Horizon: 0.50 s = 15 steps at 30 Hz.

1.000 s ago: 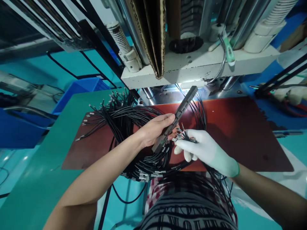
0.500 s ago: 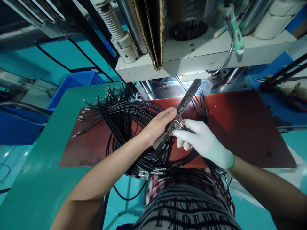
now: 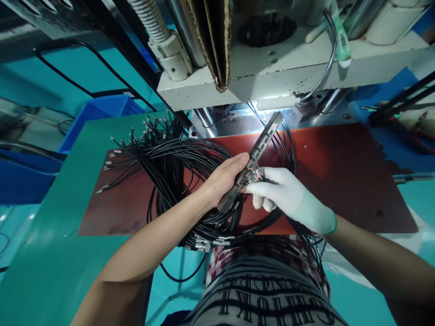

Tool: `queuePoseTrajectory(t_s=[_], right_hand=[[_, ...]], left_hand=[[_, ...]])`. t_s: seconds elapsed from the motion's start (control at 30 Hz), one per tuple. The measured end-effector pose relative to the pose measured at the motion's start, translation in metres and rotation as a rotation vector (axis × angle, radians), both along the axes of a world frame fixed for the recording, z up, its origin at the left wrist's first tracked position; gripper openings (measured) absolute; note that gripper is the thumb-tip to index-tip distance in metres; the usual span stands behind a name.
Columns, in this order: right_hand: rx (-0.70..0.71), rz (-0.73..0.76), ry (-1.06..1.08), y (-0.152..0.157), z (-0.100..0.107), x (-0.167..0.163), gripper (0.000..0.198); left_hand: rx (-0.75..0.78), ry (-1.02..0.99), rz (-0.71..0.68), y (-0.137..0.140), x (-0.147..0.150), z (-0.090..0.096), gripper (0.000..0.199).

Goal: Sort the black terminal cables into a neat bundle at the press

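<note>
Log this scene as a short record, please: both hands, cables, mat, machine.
Left hand: bare, gripping a slotted grey bar
Right hand: gloved in white, pinching small wire ends at the bar
Black cables: heaped mostly left of the bar
Mat: reddish-brown, under the cables
Machine: pale, paint chipped, beyond the mat
</note>
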State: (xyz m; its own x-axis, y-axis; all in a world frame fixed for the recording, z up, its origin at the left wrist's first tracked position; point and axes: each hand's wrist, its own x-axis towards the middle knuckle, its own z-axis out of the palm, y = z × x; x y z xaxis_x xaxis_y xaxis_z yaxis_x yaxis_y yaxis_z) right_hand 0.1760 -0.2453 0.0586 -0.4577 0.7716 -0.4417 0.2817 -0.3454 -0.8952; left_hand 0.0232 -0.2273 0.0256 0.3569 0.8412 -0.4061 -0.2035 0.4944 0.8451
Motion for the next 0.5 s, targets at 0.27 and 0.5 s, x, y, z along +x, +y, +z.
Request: queuePoseTrajectory(t_s=[0.27, 0.5], right_hand=[[0.041, -0.045, -0.032, -0.003, -0.008, -0.001, 0.012], [0.090, -0.020, 0.003, -0.003, -0.013, -0.002, 0.015]], left_hand=[[0.536, 0.430, 0.032, -0.007, 0.001, 0.005, 0.030], [0.569, 0.439, -0.003, -0.006, 0.001, 0.003, 0.035]])
